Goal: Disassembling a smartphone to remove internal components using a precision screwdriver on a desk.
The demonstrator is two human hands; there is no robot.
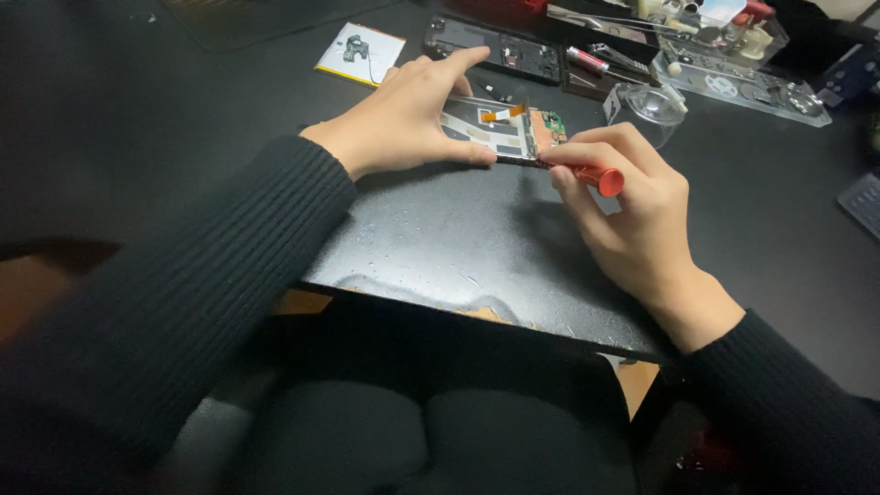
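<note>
An opened phone body lies flat on the black table, showing a white inner plate, an orange ribbon cable and a small green board at its right end. My left hand grips it from the left, thumb on the near edge and forefinger stretched over the far edge. My right hand holds a small red-handled screwdriver, its tip at the phone's near right corner. Both sleeves are black ribbed knit.
A white card with a small part lies at the back left. Behind the phone sit a black phone frame, a dark tool tray, a clear plastic dish and a clear parts holder. The table's near edge is close to my lap.
</note>
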